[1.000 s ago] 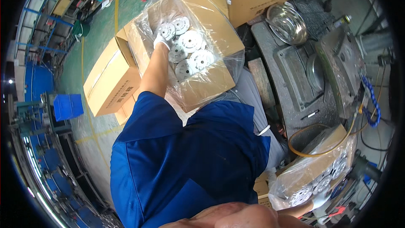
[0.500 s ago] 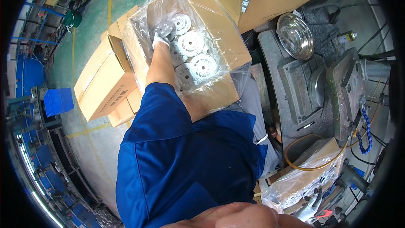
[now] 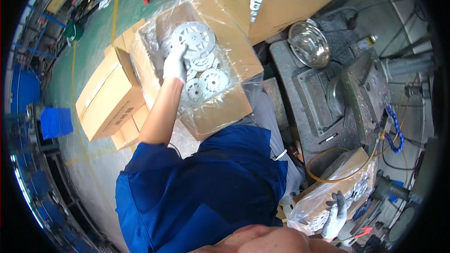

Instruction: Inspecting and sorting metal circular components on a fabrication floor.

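Note:
In a white glove, my left hand (image 3: 175, 64) grips a round silver metal disc (image 3: 199, 39) with slots and a small centre hole. The disc is raised over a plastic-lined cardboard box (image 3: 236, 105). Several similar discs lie inside, one being a silver disc (image 3: 213, 82) at the near right of the pile. At the lower right, my right hand (image 3: 334, 220), gloved with dark fingertips, has its fingers stretched out and nothing visible in them. It is beside another plastic-lined box (image 3: 323, 201) that also contains metal parts.
Closed cartons (image 3: 105, 96) stand left of the lined box. An open carton (image 3: 290, 16) of silver parts is at the far right. A steel bowl (image 3: 309, 44) rests on the grey machine table (image 3: 300, 107). A yellow hose (image 3: 323, 178) loops near the right-hand box.
My left hand has lifted the disc from the pile and brought it nearer. My right hand has moved slightly up and left, and its fingers now point upward. The whole view has shifted.

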Available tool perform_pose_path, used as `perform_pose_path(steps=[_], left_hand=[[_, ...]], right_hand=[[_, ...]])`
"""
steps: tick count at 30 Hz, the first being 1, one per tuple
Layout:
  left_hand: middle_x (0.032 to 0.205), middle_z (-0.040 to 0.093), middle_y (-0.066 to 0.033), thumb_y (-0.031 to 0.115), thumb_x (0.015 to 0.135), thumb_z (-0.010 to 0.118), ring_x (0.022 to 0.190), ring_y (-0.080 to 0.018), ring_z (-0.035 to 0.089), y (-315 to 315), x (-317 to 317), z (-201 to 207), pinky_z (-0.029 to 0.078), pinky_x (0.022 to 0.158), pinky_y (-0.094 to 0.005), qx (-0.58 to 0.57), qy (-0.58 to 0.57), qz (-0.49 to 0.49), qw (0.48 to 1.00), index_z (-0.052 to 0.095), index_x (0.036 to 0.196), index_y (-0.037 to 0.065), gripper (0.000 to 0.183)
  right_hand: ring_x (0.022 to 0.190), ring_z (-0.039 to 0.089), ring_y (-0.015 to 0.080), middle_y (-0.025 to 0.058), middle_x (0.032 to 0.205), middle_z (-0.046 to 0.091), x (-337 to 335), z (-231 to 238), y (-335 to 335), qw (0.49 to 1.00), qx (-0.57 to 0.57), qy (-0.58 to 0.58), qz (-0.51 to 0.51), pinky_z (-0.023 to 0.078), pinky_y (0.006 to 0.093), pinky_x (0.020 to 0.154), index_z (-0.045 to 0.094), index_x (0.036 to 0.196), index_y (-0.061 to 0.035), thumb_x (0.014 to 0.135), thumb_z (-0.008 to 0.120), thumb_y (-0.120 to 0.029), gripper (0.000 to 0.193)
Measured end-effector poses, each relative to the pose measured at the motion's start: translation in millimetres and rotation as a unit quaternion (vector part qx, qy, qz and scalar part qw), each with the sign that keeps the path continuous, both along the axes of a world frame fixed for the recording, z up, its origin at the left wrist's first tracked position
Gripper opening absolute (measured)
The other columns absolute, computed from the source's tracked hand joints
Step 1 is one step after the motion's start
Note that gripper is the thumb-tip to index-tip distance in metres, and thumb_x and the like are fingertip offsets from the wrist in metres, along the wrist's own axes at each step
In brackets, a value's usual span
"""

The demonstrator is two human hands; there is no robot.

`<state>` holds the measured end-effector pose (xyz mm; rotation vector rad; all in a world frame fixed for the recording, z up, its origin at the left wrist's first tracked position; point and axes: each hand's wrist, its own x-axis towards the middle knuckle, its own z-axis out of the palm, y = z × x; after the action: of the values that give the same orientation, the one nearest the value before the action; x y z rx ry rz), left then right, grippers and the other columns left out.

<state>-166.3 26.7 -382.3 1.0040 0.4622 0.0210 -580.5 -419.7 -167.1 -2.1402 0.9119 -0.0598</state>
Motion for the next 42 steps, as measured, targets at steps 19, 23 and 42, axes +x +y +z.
perform_pose_path(steps=[19, 23, 42], left_hand=[[0.11, 0.057, -0.0172, 0.003, 0.066, 0.068, 0.085, -0.0311, 0.061, -259, -115, 182, 0.051, 0.071, -0.0364, 0.473, -0.689, -0.426, 0.347, 0.053, 0.124, 0.012, 0.061], [0.133, 0.041, -0.0238, 0.022, 0.07, 0.077, 0.107, -0.0282, 0.056, -293, -135, 169, 0.047, 0.089, -0.0365, 0.305, -0.301, -0.532, 0.73, 0.012, 0.145, 0.0, 0.101], [0.114, 0.061, -0.0201, 0.067, 0.057, 0.069, 0.106, -0.0311, 0.059, -493, 37, 191, 0.047, 0.089, -0.0343, 0.55, -0.344, -0.387, 0.656, 0.062, 0.11, -0.002, 0.087]], right_hand=[[0.099, 0.06, 0.0157, 0.0088, 0.108, 0.063, 121, -108, 34, 0.728, 0.54, -0.41, -0.104, 0.048, 0.0283, 0.086, 0.051, 0.122, 0.0025, 0.087, 0.061, -0.011, 0.039], [0.095, 0.059, 0.0111, 0.0068, 0.107, 0.062, 129, -107, 29, 0.775, 0.455, -0.419, -0.129, 0.047, 0.0243, 0.085, 0.052, 0.12, 0.0019, 0.088, 0.057, -0.003, 0.033], [0.073, 0.064, 0.0214, 0.0162, 0.098, 0.065, 23, -201, 58, 0.772, 0.567, -0.249, -0.141, 0.052, 0.0303, 0.064, 0.052, 0.121, -0.0009, 0.095, 0.051, -0.028, 0.038]])
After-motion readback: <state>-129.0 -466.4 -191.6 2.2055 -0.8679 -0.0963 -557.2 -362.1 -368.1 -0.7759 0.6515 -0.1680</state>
